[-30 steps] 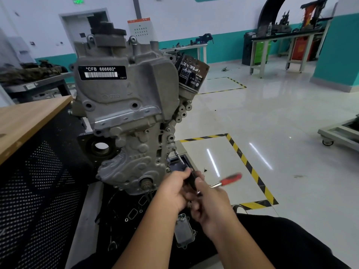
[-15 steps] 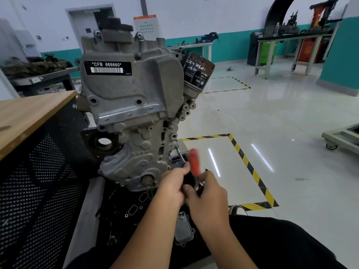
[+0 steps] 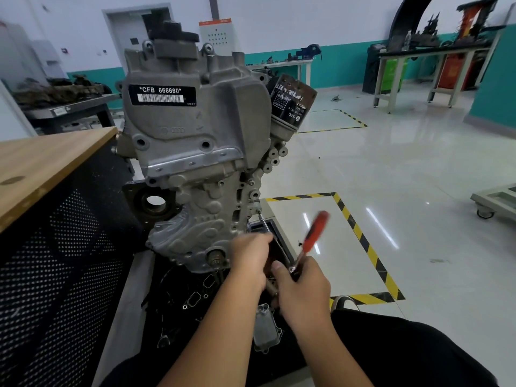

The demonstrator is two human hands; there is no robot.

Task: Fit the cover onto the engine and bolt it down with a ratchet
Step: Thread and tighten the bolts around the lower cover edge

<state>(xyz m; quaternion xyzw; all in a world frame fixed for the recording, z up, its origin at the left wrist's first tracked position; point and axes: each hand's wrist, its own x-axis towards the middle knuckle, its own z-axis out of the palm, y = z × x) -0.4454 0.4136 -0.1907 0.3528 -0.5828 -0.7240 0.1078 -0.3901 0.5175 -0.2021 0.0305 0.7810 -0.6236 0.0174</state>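
Both hands work low at the right side of the engine (image 3: 195,152): the left hand (image 3: 251,261) steadies a thin extension bar, the right hand (image 3: 304,289) grips the ratchet (image 3: 311,241) at its head, red handle tilted up. Bolting looks under way; the cover's position is hidden behind the hands. Next comes another swing, socket kept square.

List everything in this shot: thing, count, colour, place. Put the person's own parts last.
engine: one, grey, upright at centre
oil filter: one, dark, upper right side of engine
ratchet: one, red handle, blurred, above right hand
small metal part: one, grey, on the dark mat below the hands
wooden bench top: one, tan, left
floor tape: yellow-black, right of engine
left hand: one, grip at engine's lower right edge
right hand: one, grip on the ratchet
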